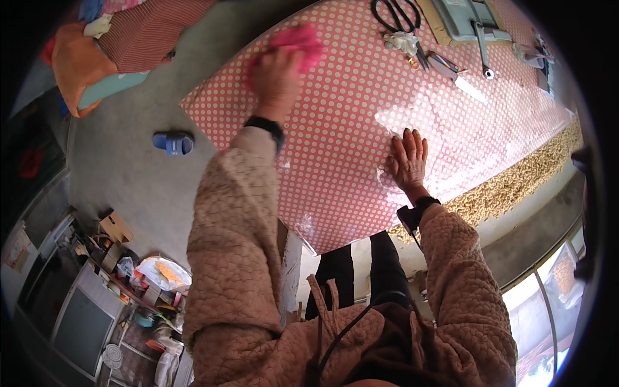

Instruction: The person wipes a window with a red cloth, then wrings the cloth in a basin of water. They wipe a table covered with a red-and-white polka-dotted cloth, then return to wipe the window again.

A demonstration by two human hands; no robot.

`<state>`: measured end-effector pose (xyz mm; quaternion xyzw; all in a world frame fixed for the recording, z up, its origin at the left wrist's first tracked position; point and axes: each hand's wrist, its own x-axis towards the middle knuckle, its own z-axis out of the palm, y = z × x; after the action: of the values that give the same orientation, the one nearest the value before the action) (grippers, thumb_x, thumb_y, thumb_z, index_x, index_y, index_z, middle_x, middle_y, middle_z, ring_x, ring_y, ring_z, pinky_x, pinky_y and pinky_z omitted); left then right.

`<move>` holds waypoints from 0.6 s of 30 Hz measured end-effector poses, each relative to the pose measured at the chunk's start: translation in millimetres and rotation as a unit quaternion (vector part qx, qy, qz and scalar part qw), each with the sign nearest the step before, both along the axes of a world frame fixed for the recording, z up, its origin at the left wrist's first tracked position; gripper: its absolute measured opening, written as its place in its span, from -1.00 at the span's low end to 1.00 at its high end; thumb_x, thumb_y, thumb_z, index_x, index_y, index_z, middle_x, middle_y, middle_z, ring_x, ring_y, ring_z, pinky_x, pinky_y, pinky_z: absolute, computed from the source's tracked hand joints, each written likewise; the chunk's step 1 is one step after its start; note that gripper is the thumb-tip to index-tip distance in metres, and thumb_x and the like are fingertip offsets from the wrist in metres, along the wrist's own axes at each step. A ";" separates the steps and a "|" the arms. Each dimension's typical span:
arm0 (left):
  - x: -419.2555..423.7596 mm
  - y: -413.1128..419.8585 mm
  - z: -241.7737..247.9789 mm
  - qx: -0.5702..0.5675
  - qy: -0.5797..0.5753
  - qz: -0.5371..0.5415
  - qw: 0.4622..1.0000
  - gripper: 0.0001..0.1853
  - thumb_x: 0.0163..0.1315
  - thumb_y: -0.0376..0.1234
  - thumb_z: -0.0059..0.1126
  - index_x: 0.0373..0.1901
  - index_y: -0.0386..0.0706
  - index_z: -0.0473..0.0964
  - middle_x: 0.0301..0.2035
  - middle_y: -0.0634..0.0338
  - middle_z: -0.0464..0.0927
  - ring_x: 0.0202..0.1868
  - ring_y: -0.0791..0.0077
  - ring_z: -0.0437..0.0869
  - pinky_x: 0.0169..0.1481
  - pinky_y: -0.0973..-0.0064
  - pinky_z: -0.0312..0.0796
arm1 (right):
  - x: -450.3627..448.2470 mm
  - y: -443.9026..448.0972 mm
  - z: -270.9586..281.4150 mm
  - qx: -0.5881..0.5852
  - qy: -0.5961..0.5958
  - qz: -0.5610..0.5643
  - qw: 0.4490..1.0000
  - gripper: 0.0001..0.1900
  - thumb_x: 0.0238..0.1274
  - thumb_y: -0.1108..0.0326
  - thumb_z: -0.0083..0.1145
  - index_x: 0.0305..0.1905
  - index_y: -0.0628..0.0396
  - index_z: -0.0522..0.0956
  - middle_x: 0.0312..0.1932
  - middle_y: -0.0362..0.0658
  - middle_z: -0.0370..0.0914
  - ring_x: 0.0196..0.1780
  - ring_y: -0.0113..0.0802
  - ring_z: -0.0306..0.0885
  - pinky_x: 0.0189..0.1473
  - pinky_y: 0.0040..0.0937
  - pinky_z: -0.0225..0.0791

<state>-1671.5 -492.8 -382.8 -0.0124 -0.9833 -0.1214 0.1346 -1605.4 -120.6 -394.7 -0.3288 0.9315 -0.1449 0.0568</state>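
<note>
A bright pink cloth (302,41), blurred by motion, lies under and in front of my left hand (276,80) near the far left edge of the table. The table wears a red tablecloth with pale polka dots (329,145), which looks glossy where light falls on it. Toward the near right side, my right hand (410,157) rests palm down on this tablecloth, fingers apart, holding nothing. Small worn or crinkled patches show in the covering beside it.
Black-handled scissors (399,22), a knife (470,88) and a grey metal device with a crank lever (481,46) lie at the far right. Peanut-like pods (512,186) cover a strip beyond the right edge. A blue slipper (173,143) sits on the floor, left.
</note>
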 end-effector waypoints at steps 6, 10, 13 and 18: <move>48.8 -133.6 6.6 -0.012 -0.198 0.325 0.925 -0.61 0.11 -0.24 0.14 0.03 0.03 0.47 -0.08 0.03 0.57 0.01 0.06 0.56 0.07 0.22 0.43 | 1.6 1.1 -1.4 -0.011 -0.019 -0.014 1.000 -0.39 0.16 0.11 0.09 0.33 -0.15 0.22 0.41 0.00 0.04 0.47 0.05 -0.07 0.40 0.17 -0.19; 36.5 -129.7 26.1 0.147 -0.077 0.306 0.937 -0.54 0.07 -0.30 0.19 0.08 -0.04 0.44 0.02 -0.03 0.47 0.07 0.02 0.49 0.15 0.21 0.38 | 2.3 2.0 -2.0 -0.009 -0.025 -0.024 0.999 -0.39 0.13 0.10 0.10 0.31 -0.19 0.24 0.43 -0.02 0.02 0.48 0.02 -0.07 0.40 0.17 -0.15; -7.9 -67.3 26.3 0.184 0.031 0.122 0.975 -0.48 0.02 -0.33 0.25 0.10 -0.04 0.43 0.04 -0.03 0.44 0.12 0.03 0.44 0.17 0.21 0.36 | 4.0 1.9 -1.7 -0.010 -0.028 -0.026 0.999 -0.41 0.13 0.10 0.10 0.30 -0.20 0.26 0.43 -0.02 0.02 0.48 0.02 -0.07 0.40 0.17 -0.15; -83.5 51.7 8.3 0.075 -0.023 0.027 0.997 -0.34 -0.01 -0.10 0.27 0.21 0.14 0.35 0.18 -0.08 0.29 0.20 -0.14 0.34 0.25 0.13 0.28 | 2.8 1.8 -2.1 -0.006 -0.037 -0.025 0.999 -0.42 0.15 0.08 0.08 0.29 -0.16 0.28 0.42 0.00 0.03 0.48 0.05 -0.08 0.41 0.17 -0.20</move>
<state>-1754.9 -441.1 -374.6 0.0270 -0.9743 -0.1916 0.1156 -1602.6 -118.9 -396.9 -0.3001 0.9359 -0.1635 0.0859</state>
